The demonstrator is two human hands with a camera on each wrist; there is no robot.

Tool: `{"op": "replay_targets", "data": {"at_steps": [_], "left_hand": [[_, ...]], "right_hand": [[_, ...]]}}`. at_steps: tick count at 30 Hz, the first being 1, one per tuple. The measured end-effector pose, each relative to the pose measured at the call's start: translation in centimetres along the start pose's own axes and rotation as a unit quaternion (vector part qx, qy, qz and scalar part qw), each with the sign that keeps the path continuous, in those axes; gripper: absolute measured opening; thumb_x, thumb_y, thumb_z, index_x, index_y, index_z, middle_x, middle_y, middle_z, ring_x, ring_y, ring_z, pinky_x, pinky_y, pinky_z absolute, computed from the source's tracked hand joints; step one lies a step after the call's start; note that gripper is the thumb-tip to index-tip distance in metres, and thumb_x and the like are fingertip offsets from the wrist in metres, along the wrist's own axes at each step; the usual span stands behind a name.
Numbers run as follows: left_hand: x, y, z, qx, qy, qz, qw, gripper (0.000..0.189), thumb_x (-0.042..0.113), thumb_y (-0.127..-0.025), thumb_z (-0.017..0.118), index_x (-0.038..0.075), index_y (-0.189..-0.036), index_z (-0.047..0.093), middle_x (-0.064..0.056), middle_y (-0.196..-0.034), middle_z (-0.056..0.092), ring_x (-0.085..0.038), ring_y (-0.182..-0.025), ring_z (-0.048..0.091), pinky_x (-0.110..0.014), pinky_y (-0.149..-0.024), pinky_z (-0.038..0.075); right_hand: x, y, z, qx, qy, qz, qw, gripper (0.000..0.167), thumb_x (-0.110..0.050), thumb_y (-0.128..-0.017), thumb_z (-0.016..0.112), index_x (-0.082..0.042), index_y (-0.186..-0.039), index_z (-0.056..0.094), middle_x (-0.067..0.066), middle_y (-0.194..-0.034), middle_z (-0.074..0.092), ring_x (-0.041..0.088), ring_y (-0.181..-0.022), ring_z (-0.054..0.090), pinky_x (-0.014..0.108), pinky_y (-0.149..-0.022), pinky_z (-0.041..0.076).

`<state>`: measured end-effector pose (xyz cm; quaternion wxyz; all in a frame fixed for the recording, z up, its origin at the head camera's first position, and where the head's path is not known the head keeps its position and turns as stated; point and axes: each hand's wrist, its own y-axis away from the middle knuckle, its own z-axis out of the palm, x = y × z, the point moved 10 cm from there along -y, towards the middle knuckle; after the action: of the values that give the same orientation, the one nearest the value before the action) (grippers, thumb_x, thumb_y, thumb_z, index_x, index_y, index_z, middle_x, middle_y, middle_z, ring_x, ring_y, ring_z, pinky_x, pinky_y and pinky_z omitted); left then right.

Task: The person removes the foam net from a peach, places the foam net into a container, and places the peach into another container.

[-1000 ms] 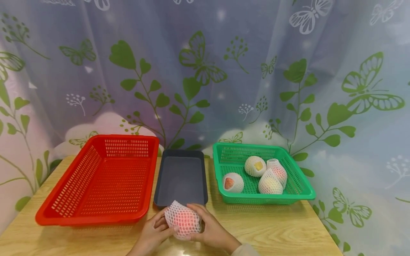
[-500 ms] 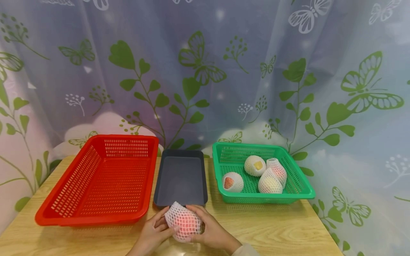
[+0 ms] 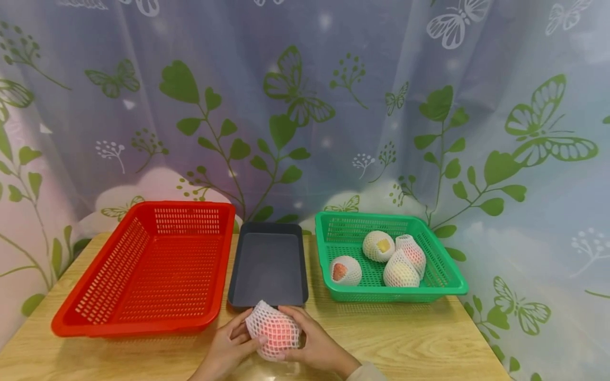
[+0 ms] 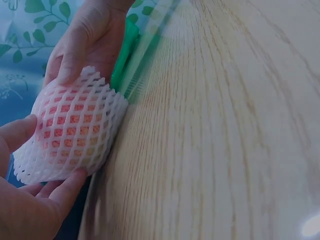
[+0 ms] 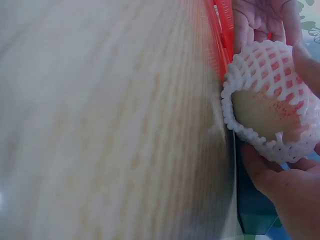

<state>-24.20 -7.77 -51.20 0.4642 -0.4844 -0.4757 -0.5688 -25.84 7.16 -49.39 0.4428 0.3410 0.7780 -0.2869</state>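
Note:
A round fruit in a white foam net [image 3: 278,334] is held between both hands at the front of the table. Its skin shows red through the mesh, and a pale yellow patch with red specks shows at the net's open end in the right wrist view. From the left, the left hand [image 3: 229,344] grips the net, its thumb on the near side. On the other side the right hand [image 3: 316,341] holds the fruit between thumb and fingers. The left wrist view has the netted fruit [image 4: 72,130] between the two hands too.
Just behind the hands lies a dark grey tray [image 3: 269,270]. A large red basket [image 3: 164,280] stands to its left. The green basket [image 3: 395,295] on the right contains several netted fruits [image 3: 401,269]. A patterned curtain [image 3: 305,132] hangs behind the wooden table [image 3: 405,338].

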Motion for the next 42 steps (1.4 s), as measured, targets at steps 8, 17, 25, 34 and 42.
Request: {"op": "replay_targets", "data": {"at_steps": [8,17,25,34,42], "left_hand": [[0.8,0.2,-0.5,0.051,-0.013,0.033,0.9981,0.068,-0.002,-0.076,0.077,-0.011,-0.136,0.045,-0.030,-0.127,0.055,-0.030,-0.109,0.060,-0.027,-0.084,0.055],[0.6,-0.1,-0.6,0.052,-0.025,0.031,0.9978,0.063,0.000,-0.076,0.078,-0.011,-0.132,0.049,-0.028,-0.125,0.058,-0.032,-0.111,0.059,-0.028,-0.086,0.054],[1.0,-0.1,-1.2,0.064,-0.037,0.042,0.9963,0.067,-0.003,-0.075,0.078,-0.012,-0.133,0.046,-0.030,-0.122,0.058,-0.037,-0.110,0.060,-0.036,-0.087,0.055],[2.5,-0.2,-1.0,0.055,-0.041,0.077,0.9947,0.072,-0.006,-0.075,0.077,-0.014,-0.137,0.040,-0.035,-0.135,0.046,-0.045,-0.121,0.050,-0.038,-0.096,0.048],[4.6,-0.2,-0.7,0.052,-0.071,0.102,0.9909,0.072,-0.003,-0.075,0.078,-0.009,-0.137,0.043,-0.030,-0.140,0.044,-0.042,-0.129,0.043,-0.041,-0.104,0.038]], "right_hand": [[-0.5,-0.2,-0.1,0.018,-0.007,-0.044,0.9989,0.078,-0.023,-0.080,0.079,-0.008,-0.145,0.038,0.008,-0.144,0.039,0.021,-0.128,0.043,0.029,-0.104,0.041],[-0.3,-0.2,-0.2,0.016,0.016,-0.011,0.9997,0.082,-0.026,-0.077,0.081,-0.011,-0.145,0.038,0.001,-0.147,0.039,0.024,-0.133,0.037,0.033,-0.110,0.032],[-0.2,-0.3,-0.3,0.018,0.012,-0.006,0.9997,0.080,-0.022,-0.078,0.080,-0.014,-0.146,0.037,0.003,-0.147,0.039,0.023,-0.132,0.039,0.031,-0.108,0.035],[-0.6,-0.4,-0.4,0.015,-0.002,-0.005,0.9999,0.078,-0.028,-0.080,0.078,-0.018,-0.146,0.037,0.005,-0.145,0.040,0.023,-0.131,0.040,0.031,-0.107,0.037],[-1.5,-0.3,-1.4,0.022,0.043,-0.025,0.9985,0.077,-0.028,-0.082,0.077,-0.012,-0.145,0.037,0.015,-0.145,0.040,0.028,-0.127,0.045,0.041,-0.103,0.044]]}}
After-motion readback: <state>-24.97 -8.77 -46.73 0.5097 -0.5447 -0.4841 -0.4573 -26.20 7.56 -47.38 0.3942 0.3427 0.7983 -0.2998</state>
